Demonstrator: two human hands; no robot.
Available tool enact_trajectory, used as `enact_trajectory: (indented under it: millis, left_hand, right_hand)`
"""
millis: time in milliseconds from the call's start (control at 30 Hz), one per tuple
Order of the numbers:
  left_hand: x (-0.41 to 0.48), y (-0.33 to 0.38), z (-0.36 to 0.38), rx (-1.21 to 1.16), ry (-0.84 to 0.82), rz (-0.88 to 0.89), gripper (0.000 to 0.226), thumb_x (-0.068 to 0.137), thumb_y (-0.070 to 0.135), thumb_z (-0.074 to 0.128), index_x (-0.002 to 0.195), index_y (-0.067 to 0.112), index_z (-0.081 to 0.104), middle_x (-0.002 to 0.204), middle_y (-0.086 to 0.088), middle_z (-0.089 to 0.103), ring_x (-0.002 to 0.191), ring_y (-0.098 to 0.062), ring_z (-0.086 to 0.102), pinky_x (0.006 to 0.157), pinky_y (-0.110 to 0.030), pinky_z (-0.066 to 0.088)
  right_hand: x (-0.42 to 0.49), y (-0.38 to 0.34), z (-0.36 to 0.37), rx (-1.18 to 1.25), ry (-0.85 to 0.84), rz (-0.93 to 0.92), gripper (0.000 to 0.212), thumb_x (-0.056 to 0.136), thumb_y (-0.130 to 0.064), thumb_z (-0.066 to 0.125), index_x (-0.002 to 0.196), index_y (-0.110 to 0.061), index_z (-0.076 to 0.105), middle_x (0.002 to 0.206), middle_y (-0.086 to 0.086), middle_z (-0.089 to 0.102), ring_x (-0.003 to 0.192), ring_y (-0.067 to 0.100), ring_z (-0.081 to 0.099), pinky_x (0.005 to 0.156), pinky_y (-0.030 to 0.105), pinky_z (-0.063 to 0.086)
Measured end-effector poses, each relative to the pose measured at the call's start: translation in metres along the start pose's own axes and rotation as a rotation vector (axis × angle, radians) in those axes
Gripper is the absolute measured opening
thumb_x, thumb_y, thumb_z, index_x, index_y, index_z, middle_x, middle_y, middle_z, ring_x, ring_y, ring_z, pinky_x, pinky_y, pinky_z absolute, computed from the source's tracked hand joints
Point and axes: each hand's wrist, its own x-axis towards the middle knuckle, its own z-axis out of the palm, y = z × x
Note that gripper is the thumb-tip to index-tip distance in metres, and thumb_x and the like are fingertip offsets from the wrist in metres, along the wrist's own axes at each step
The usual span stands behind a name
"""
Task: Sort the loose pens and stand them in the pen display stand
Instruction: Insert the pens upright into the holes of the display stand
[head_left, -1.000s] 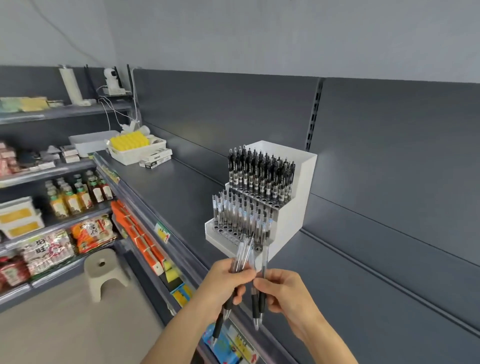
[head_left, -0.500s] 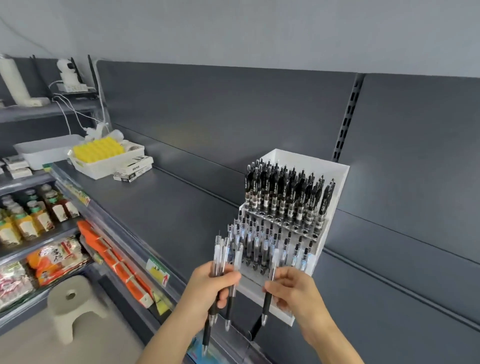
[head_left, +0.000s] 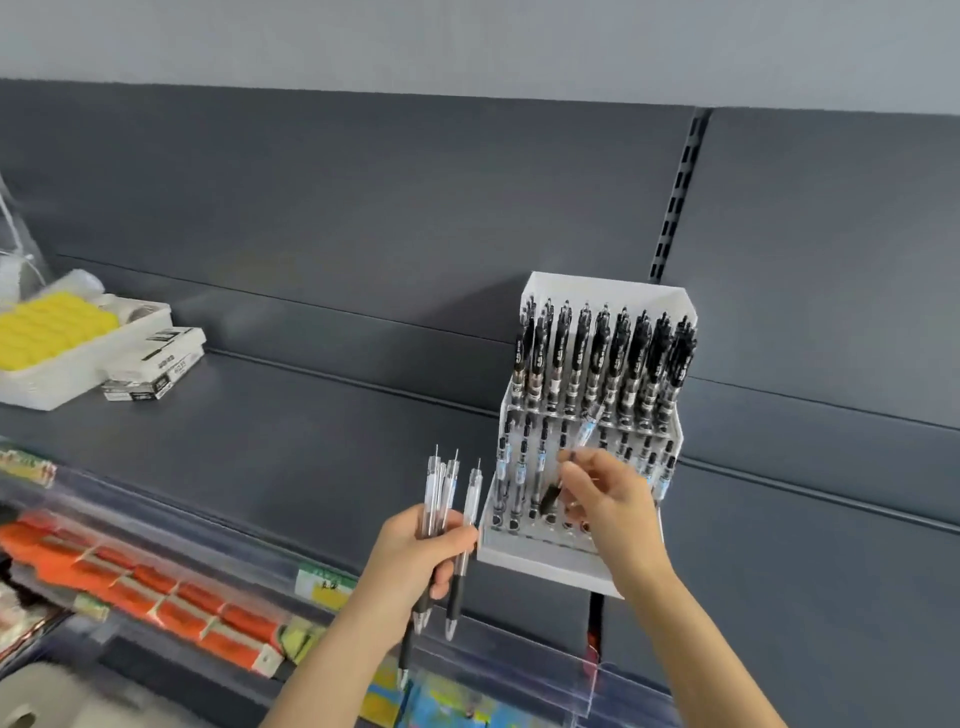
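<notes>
Since half a second ago the right hand (head_left: 608, 499) has lifted its single pen (head_left: 585, 435) over the white pen display stand's (head_left: 540, 558) lower tier, pinching it tilted toward 1 o'clock, not yet seated. At the stand's 9 o'clock the left hand (head_left: 426, 545) grips a bundle of clear pens (head_left: 441, 488) awaiting slots; the upper tier looks full, the lower partly filled.

Left hand (head_left: 422, 552) and right hand (head_left: 609, 500), both curled.
</notes>
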Motion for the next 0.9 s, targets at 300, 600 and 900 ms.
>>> enact_trajectory:
  millis: [300, 600, 900]
  left_hand:
    - [-0.004, -0.005, -0.009, 0.023, -0.086, -0.018, 0.003, 0.083, -0.001, 0.064, 0.084, 0.000, 0.060, 0.063, -0.010, 0.056, 0.042, -0.011, 0.041, 0.038, -0.022, 0.034]
    - [-0.002, -0.005, -0.014, 0.045, -0.089, -0.021, 0.003, 0.084, 0.000, 0.062, 0.087, 0.000, 0.061, 0.068, -0.012, 0.060, 0.041, -0.011, 0.041, 0.038, -0.022, 0.036]
    - [0.001, -0.006, -0.016, 0.039, -0.112, -0.021, 0.004, 0.084, 0.001, 0.063, 0.088, 0.000, 0.062, 0.069, -0.013, 0.059, 0.041, -0.012, 0.042, 0.039, -0.022, 0.037]
  right_hand:
    - [0.003, 0.028, 0.029, -0.417, 0.096, -0.106, 0.017, 0.094, -0.006, 0.047, 0.085, -0.003, 0.060, 0.073, 0.013, 0.060, 0.065, 0.022, 0.049, 0.064, 0.038, 0.044]
    - [0.011, 0.048, 0.042, -0.574, 0.149, -0.008, 0.016, 0.096, -0.014, 0.046, 0.098, -0.008, 0.061, 0.076, 0.003, 0.060, 0.059, 0.012, 0.049, 0.050, 0.017, 0.032]
    - [0.012, 0.042, 0.045, -0.867, 0.048, -0.056, 0.018, 0.097, -0.004, 0.037, 0.081, -0.012, 0.042, 0.082, 0.005, 0.048, 0.073, 0.019, 0.045, 0.062, 0.026, 0.033]
